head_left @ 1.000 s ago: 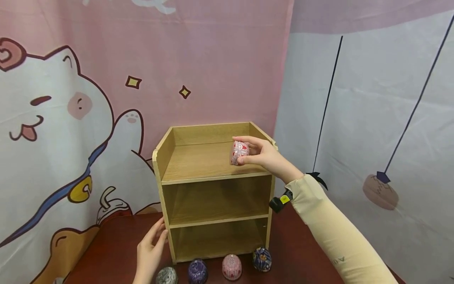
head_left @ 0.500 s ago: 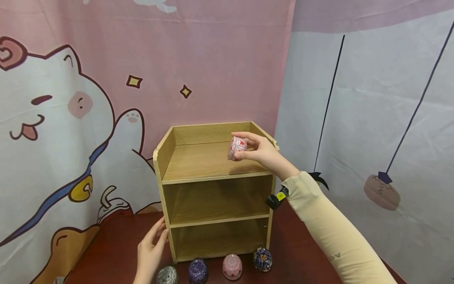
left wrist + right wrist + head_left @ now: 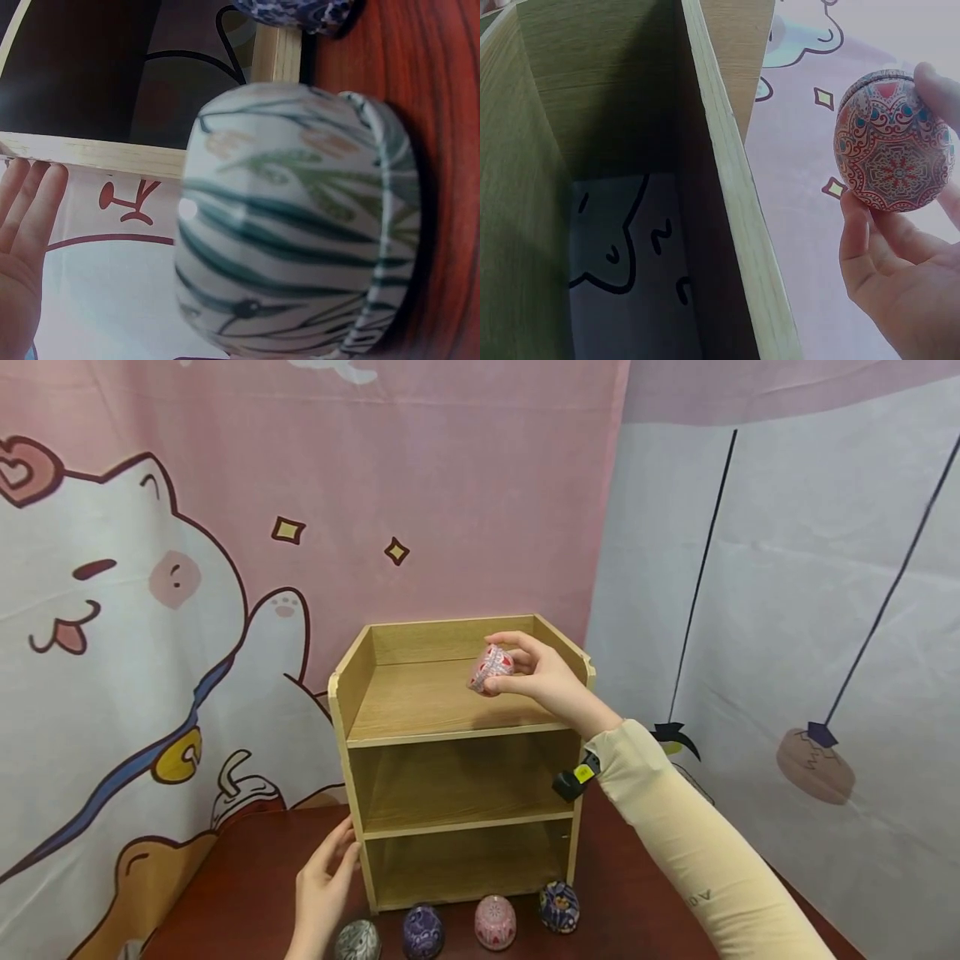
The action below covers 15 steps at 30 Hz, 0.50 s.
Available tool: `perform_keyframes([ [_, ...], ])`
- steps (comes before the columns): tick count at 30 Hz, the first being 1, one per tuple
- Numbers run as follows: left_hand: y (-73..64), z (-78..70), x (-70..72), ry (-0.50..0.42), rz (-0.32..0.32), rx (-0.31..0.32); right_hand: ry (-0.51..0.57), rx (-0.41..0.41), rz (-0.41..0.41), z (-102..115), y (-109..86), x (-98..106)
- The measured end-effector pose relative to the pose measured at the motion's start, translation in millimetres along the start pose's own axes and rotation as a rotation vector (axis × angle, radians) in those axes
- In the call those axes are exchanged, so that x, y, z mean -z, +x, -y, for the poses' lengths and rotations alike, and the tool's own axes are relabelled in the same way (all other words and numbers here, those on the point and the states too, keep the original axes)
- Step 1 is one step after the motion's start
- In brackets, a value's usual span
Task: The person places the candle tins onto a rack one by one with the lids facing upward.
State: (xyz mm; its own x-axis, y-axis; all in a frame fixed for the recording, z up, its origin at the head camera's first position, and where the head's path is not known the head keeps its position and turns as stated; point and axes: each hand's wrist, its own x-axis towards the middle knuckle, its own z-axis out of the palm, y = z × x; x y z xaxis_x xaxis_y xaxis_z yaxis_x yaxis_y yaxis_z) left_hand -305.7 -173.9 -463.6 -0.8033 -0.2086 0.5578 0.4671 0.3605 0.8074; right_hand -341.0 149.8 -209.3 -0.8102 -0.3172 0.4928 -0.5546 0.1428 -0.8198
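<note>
Over the top board of the wooden shelf unit (image 3: 416,693), my right hand (image 3: 546,683) grips a small round tin (image 3: 492,667) between thumb and fingers. The tin is tilted, and in the right wrist view its red, white and blue medallion pattern (image 3: 896,161) faces the camera. My left hand (image 3: 321,887) stays low at the unit's left side. In the left wrist view its straight fingers (image 3: 46,199) reach up to the edge of the side panel. A leaf-patterned white tin (image 3: 292,225) stands close in front of that wrist camera.
Along the unit's front on the dark red table (image 3: 247,877) sit several tins: the leaf-patterned one (image 3: 358,941), a purple one (image 3: 423,932), a pink one (image 3: 495,923) and a blue floral one (image 3: 560,907). A printed pink curtain (image 3: 480,485) hangs behind.
My right hand has moved a little left and up over the top board, tilting the tin further. The left hand keeps its place at the unit's side.
</note>
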Motion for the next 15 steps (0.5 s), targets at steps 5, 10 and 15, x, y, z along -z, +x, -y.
perform_keyframes([
  [5, 2.7, 17.9, -1.2, -0.013, 0.012, -0.012, 0.004, 0.001, 0.004, -0.9, 3.4, -5.8],
  [10, 2.9, 18.9, -1.1, -0.013, 0.013, -0.025, 0.016, 0.001, 0.013, -1.3, 6.8, -11.4],
  [15, 2.8, 19.0, -1.8, -0.016, 0.008, -0.027, 0.019, -0.009, 0.018, 0.9, 9.3, -17.6],
])
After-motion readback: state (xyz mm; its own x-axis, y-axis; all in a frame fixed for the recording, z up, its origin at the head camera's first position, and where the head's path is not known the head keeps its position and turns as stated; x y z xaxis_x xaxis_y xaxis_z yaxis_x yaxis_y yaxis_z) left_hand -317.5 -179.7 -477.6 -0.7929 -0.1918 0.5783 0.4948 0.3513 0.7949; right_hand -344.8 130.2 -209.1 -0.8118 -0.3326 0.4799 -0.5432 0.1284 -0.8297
